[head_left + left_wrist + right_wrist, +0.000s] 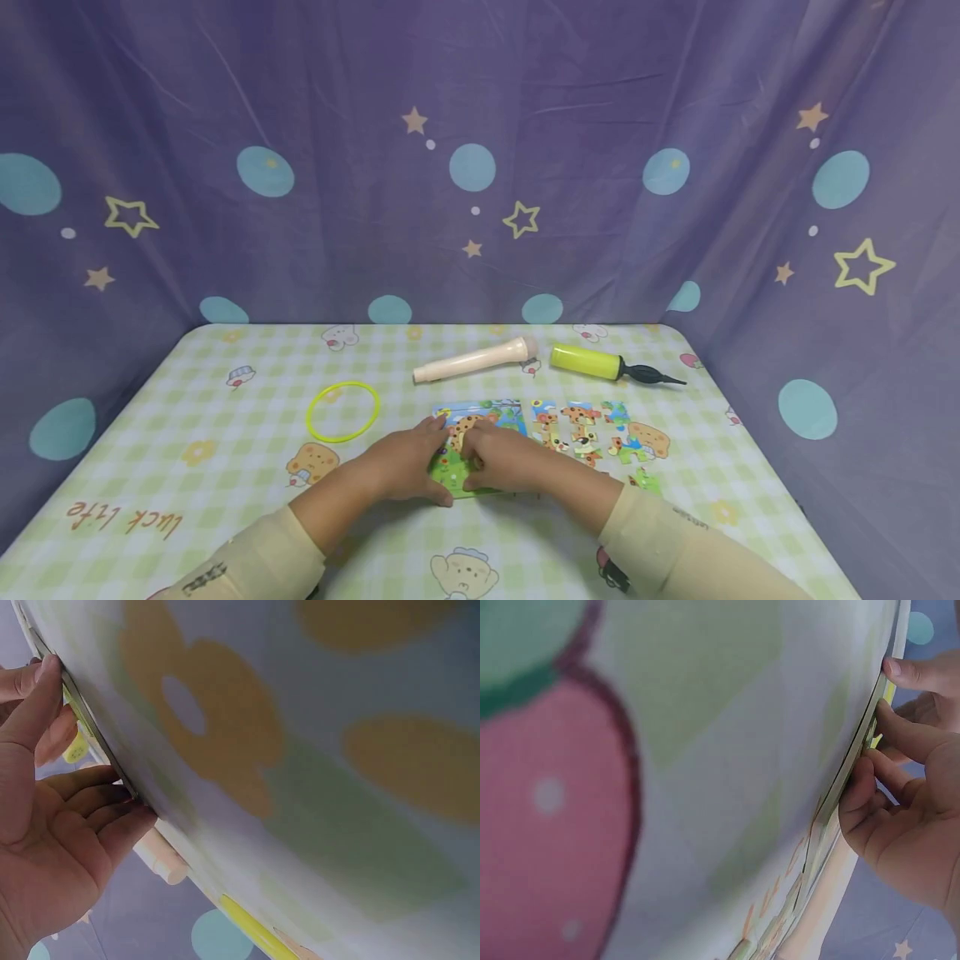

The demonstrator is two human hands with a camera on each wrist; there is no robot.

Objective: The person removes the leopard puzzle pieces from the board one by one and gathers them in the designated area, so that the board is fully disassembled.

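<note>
A colourful jigsaw puzzle board with an animal picture lies flat on the table. My left hand holds its left side, the thumb at the near edge and the fingers along the left edge. Over the middle of the board is my right hand, thumb and fingertips together at its surface, pinching a small greenish puzzle piece mostly hidden by the fingers. Loose puzzle pieces lie in rough rows just right of the board, some partly behind the right forearm.
Behind the board lie a pale pink toy microphone and a yellow hand pump with a black nozzle. A thin yellow ring rests to the left. The table's checked cloth ends at purple curtains behind and beside.
</note>
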